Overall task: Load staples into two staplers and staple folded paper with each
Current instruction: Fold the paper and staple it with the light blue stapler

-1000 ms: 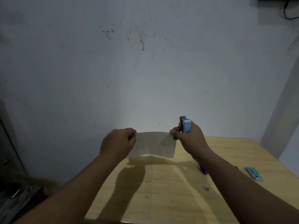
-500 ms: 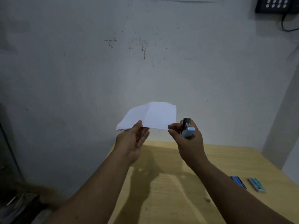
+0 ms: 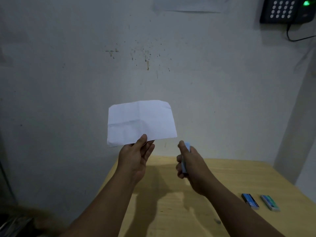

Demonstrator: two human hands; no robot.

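One folded paper (image 3: 142, 122) pinched by left hand (image 3: 135, 159); right hand (image 3: 191, 166) grips one stapler (image 3: 185, 156) (blurred).

Dim room, my view faces a grey-white wall (image 3: 68, 74) with brown splatter marks (image 3: 147, 59). Dark keypad box (image 3: 282, 10), green light lit, cable hanging, upper right. Light wooden table (image 3: 230, 177) against the wall. Clutter lower left, too dark to tell.

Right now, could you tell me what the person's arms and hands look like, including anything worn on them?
Both forearms are bare up to the frame's lower edge, with no sleeves in sight. The left hand and right hand wear no gloves, and no watch, bracelet or ring shows. The dim light and some blur on the right hand hide finer detail.
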